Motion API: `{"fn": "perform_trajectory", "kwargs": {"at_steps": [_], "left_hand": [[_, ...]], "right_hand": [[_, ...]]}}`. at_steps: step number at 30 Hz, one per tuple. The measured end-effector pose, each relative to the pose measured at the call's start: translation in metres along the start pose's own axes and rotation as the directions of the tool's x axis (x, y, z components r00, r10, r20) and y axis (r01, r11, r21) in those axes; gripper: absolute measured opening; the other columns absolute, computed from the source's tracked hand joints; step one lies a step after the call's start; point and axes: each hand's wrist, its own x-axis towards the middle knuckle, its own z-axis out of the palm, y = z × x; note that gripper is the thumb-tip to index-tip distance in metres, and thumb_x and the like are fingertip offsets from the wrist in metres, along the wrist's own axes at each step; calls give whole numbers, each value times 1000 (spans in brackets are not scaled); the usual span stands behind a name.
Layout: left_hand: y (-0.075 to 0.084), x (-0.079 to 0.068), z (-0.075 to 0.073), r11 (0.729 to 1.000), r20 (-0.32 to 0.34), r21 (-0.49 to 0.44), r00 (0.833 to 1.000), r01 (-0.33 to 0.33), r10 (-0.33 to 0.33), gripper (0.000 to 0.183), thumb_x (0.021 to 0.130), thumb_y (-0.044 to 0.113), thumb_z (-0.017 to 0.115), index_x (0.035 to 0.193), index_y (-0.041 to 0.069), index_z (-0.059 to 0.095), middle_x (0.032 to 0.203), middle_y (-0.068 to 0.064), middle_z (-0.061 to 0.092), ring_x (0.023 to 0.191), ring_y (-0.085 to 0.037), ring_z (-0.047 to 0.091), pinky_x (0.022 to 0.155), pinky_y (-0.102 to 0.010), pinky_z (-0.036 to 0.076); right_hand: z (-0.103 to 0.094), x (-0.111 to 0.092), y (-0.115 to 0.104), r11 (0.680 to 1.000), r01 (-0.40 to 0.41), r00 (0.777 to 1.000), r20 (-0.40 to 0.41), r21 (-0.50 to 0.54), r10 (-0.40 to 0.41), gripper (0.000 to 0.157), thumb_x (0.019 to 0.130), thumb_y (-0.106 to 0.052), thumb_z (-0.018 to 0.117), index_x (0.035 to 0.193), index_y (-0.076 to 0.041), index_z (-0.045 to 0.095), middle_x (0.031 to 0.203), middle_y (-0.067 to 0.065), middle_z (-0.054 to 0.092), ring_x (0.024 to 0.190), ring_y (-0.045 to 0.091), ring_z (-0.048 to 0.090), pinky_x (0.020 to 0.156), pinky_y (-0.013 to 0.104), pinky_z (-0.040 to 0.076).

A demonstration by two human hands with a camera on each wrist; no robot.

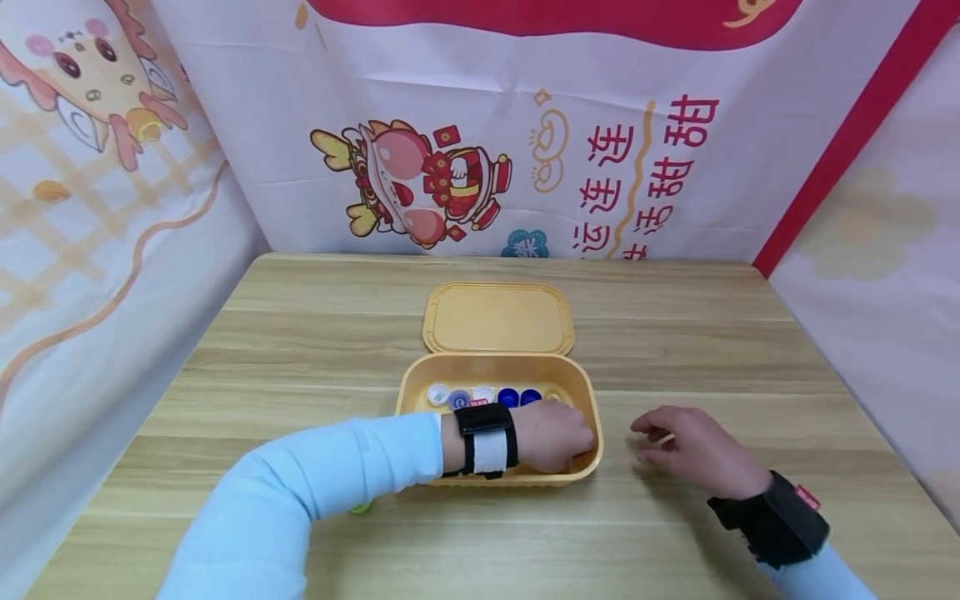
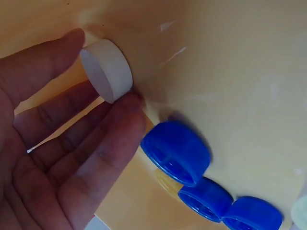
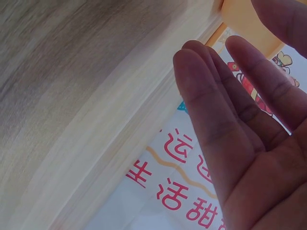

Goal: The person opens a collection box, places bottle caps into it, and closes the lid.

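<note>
A yellow plastic box (image 1: 495, 360) stands on the table with a row of bottle caps along its far side. My left hand (image 1: 553, 435) reaches into its right end. Up close in the left wrist view, that hand (image 2: 62, 139) pinches a white bottle cap (image 2: 117, 67) between thumb and fingertips, tilted on its edge by the box floor. Several blue caps (image 2: 177, 148) and a yellow cap (image 2: 167, 183) lie beside the fingers. My right hand (image 1: 697, 450) hovers just right of the box, fingers loosely bent and holding nothing; its palm side shows in the right wrist view.
The matching yellow lid (image 1: 498, 318) lies flat behind the box. A green object (image 1: 362, 507) peeks out from under my left sleeve. Printed cloth (image 1: 450, 83) hangs along the table's back edge and both sides.
</note>
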Motion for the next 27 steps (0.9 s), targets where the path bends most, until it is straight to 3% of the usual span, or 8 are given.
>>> {"fn": "perform_trajectory", "kwargs": {"at_steps": [3, 10, 15, 21, 27], "left_hand": [[-1, -4, -1, 1000, -27, 0, 1000, 5, -5, 8, 83, 17, 70, 83, 20, 64, 77, 8, 58, 70, -9, 58, 60, -22, 46], [-6, -21, -17, 992, -61, -101, 995, 76, -83, 16, 80, 29, 77, 80, 17, 66, 75, 9, 59, 66, -7, 55, 56, -22, 44], [-14, -44, -27, 984, -93, -125, 986, 128, -140, 22, 81, 36, 79, 87, 16, 70, 81, 11, 60, 71, -5, 55, 60, -22, 45], [-28, -76, -33, 969, -149, -209, 975, 130, -163, 22, 83, 33, 78, 87, 12, 70, 74, 9, 59, 65, -5, 51, 57, -21, 42], [-35, -103, -32, 958, -157, -223, 964, 177, -215, 27, 83, 31, 79, 100, 11, 73, 93, 3, 70, 78, -7, 62, 67, -21, 49]], "right_hand": [[1, 1, -1, 1000, 6, 1000, -3, -4, -7, 29, 82, -11, 78, 108, -4, 68, 102, 4, 67, 89, 18, 63, 76, 39, 55], [2, 4, -4, 1000, -15, 1000, 9, 4, 15, 29, 83, -11, 77, 110, -5, 68, 104, 4, 67, 90, 18, 63, 76, 39, 55], [1, 6, -6, 1000, -22, 1000, 16, 5, 22, 30, 83, -12, 77, 111, -5, 68, 104, 5, 67, 90, 18, 62, 75, 38, 55], [2, 8, -8, 1000, 1, 1000, 2, -12, -1, 29, 83, -12, 77, 110, -5, 68, 103, 5, 67, 90, 19, 63, 75, 39, 55], [4, 11, -11, 1000, 5, 1000, 4, -25, -5, 28, 83, -11, 76, 110, -5, 69, 103, 5, 68, 90, 19, 63, 76, 40, 55]]}}
